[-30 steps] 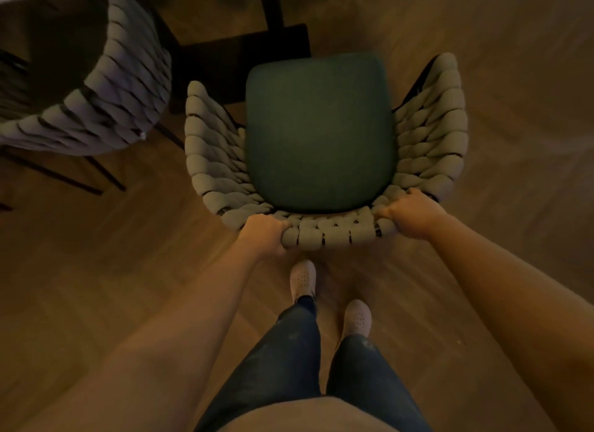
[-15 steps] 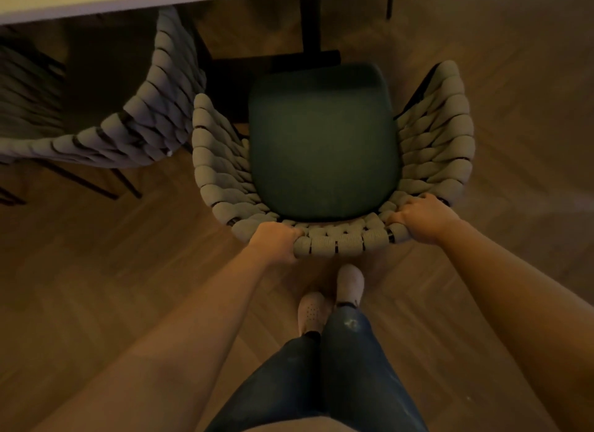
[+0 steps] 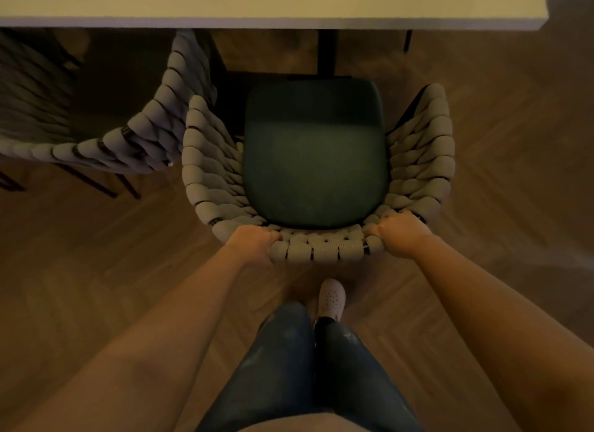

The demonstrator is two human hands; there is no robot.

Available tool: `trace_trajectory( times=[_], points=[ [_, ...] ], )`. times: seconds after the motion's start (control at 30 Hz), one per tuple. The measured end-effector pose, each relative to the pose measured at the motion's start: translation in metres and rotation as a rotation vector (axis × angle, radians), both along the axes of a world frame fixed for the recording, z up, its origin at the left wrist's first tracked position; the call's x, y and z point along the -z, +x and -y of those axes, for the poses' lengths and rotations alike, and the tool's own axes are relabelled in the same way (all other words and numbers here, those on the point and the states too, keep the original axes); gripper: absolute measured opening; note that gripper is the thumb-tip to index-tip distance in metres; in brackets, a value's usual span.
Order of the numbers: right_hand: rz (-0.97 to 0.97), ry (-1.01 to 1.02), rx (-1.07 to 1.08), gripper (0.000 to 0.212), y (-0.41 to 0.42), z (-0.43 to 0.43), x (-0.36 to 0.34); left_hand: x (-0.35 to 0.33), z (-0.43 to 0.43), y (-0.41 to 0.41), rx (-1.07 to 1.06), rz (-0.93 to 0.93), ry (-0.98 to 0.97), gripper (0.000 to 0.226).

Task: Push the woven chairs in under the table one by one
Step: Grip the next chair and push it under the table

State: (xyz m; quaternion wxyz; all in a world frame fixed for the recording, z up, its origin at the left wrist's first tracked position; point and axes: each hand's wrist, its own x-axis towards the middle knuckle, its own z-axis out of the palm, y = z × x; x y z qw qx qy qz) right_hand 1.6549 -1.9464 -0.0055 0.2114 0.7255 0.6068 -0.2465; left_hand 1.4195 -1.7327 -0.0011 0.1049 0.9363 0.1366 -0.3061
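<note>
Both hands on woven chair (image 3: 209, 174), dead centre on wooden floor (image 3: 514, 174). Left hand (image 3: 254, 243) curled over top rim of backrest, left of middle, gripping woven cord. Right hand (image 3: 397, 234) wrapped round rim at right corner, gripping too. Dark green seat cushion (image 3: 315, 168) in full view, front edge near pale table (image 3: 257, 4), not under tabletop. Black table post (image 3: 327, 52) just beyond seat. Second woven chair (image 3: 144, 132) just beside on left, angled. One pale shoe (image 3: 331, 298) behind backrest.
</note>
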Motion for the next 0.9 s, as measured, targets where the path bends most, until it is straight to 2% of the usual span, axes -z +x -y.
trace_trajectory(
  times=[0.2,0.37,0.63,0.9],
  points=[
    [-0.002,-0.003,-0.009,0.032,0.010,-0.009,0.004,-0.003,-0.012,0.012,0.041,-0.076,-0.020,0.043],
    [-0.015,0.068,0.049,0.031,0.007,-0.001,0.001,-0.010,-0.010,0.013,0.093,-0.038,-0.012,0.036],
    [-0.032,0.048,0.086,0.038,0.012,-0.001,-0.008,-0.022,-0.019,0.026,0.193,-0.045,0.026,0.032],
    [-0.045,0.069,0.182,0.041,0.009,-0.023,-0.010,-0.034,-0.062,0.048,0.283,-0.021,0.051,0.031]
  ],
)
